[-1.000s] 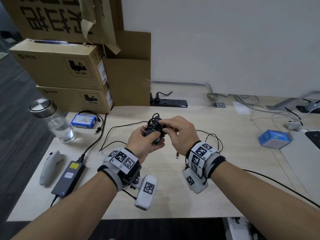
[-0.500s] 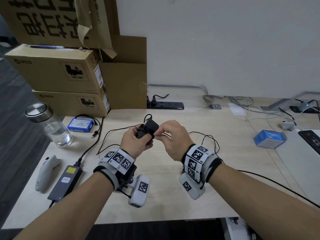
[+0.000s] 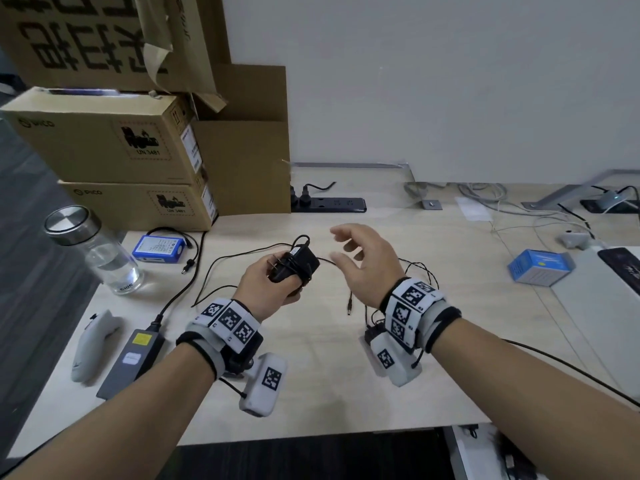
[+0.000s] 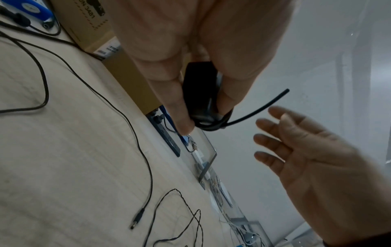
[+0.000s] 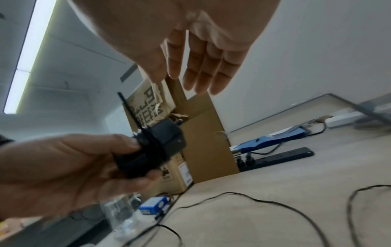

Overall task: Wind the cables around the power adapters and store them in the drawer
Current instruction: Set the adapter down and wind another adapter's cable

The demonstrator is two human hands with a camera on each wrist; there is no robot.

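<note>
Above a pale wooden desk (image 3: 346, 375), the left hand (image 3: 266, 289) grips a small black cable-wound power adapter (image 3: 294, 266); the right hand (image 3: 363, 268) hovers beside it, fingers loose, while only the left wrist view shows the stiff cable end (image 4: 264, 107) jutting free.

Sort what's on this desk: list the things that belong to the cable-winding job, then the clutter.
Job:
- small black adapter, gripped by left hand
- loose black cable
- grey power brick
- right hand, free

Clutter:
- glass bottle
- blue battery pack
- cardboard boxes
- power strip

Light wood desk (image 3: 450, 341): glass bottle (image 3: 93, 251), laptop charger (image 3: 133, 358), power strip (image 3: 329, 205).
</note>
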